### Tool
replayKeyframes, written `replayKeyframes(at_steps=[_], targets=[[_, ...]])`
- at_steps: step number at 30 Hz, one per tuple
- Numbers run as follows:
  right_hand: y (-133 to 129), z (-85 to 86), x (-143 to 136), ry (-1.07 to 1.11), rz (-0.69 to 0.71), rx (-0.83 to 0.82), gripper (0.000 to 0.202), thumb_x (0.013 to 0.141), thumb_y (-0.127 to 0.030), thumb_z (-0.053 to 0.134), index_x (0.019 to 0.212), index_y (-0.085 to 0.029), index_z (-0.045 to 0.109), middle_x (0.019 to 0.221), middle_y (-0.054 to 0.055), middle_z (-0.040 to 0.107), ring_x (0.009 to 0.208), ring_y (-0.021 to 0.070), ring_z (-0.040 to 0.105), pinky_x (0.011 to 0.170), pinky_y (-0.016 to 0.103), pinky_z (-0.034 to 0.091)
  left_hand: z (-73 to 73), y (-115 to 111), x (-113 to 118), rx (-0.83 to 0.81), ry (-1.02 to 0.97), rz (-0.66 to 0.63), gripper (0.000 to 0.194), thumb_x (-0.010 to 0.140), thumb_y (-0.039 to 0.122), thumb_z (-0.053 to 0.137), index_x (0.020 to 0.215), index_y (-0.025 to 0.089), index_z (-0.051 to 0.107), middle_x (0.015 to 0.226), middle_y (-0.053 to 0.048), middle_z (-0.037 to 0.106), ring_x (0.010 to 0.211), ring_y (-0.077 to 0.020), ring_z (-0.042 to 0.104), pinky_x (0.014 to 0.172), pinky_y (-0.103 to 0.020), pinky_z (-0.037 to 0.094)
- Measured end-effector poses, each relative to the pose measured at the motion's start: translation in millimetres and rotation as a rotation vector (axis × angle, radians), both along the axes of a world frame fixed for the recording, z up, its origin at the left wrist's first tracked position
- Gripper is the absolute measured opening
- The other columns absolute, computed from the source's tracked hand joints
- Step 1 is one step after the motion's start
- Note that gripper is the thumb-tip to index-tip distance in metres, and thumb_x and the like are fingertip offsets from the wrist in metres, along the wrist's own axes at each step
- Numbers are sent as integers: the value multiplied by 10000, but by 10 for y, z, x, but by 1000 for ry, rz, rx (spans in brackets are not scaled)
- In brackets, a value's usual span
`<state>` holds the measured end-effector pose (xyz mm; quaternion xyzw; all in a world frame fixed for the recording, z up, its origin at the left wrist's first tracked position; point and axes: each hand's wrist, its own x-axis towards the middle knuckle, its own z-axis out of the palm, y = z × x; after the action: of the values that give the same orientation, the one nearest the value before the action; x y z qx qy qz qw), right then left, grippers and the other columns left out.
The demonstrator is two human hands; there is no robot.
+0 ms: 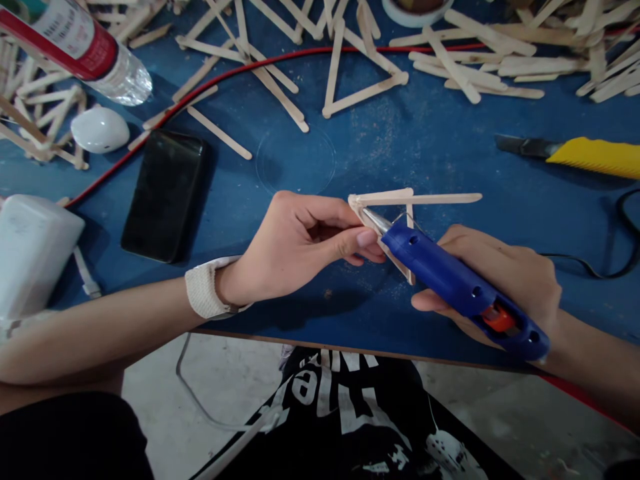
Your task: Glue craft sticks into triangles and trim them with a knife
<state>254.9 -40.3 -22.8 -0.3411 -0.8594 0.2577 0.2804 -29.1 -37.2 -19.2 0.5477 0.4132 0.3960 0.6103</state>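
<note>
head view; clock read from the middle of the view. the left hand (300,250) lay just off centre toward 9 o'clock, its thumb and fingers pinching a small triangular stick frame (385,198). this frame sat at 3 o'clock of centre, above the tabletop (295,167); one loose-ended stick (450,199) ran out from its upper left corner toward 3 o'clock. the right hand (505,273), between 3 and 4 o'clock, was wrapped around a blue glue gun (435,267), its metal nozzle (376,220) aimed toward 10 o'clock at that same corner. contact of tip and wood could not be told. a pale wristband (207,288) circled the left wrist.

surroundings: a yellow cutter (593,157) lay between 2 and 3 o'clock, with a black cord (631,250) near 3. a heap of sticks (540,67) lay toward 1 to 2 o'clock; an open triangle of sticks (365,99) lay just past 12. a red cable (210,83) curved from 1 round toward 9 o'clock. near 10 o'clock were a bottle (90,43) with a red label and a glossy white case (100,130); toward 9, a black slab-shaped device (163,197) and a white block (35,247).
</note>
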Motion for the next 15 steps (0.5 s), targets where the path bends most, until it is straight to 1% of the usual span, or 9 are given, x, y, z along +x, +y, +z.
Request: replayKeyframes(at_steps=[2,6,8,10,13,15], targets=[[-9,6,6,0,1,-9,340,1152,-602,734,1094,-278,652,881,-15,738,695,139,738,607,323,542,1,1,-2,-2,-3,-5,320,988,508,993,1005,197,922,941,-41,918,850,-203,918,762,-233,780],[-12,16,8,21,3,-18,317,1132,-577,776,1084,-291,647,856,-24,707,689,149,725,602,331,539,1,1,-7,4,-55,-15,212,1008,404,988,1023,202,927,950,-31,923,883,-187,926,775,-195,769],[-3,15,5,9,-4,-15,320,1139,-585,759,1082,-292,643,856,-23,702,688,150,719,605,331,538,0,1,-8,5,-61,-15,185,1009,376,989,1023,201,928,946,-26,924,879,-182,927,771,-182,764],[9,5,2,15,6,-7,337,1145,-593,748,1082,-281,639,860,-25,709,685,137,714,609,314,538,-2,1,-8,7,-54,-14,193,1006,380,989,1022,198,927,945,-27,924,874,-183,927,766,-182,763],[15,-15,-1,42,33,9,383,1126,-613,778,1076,-262,634,858,-32,722,679,112,701,602,283,530,-4,2,-7,22,-47,-17,222,1007,408,984,1029,196,925,950,-33,925,885,-189,929,769,-188,765],[4,-19,1,34,27,11,365,1136,-596,769,1077,-264,628,864,-31,724,685,113,698,606,288,528,-5,3,-7,22,-43,-21,262,995,447,989,1028,196,922,952,-38,925,889,-194,930,772,-195,768]])
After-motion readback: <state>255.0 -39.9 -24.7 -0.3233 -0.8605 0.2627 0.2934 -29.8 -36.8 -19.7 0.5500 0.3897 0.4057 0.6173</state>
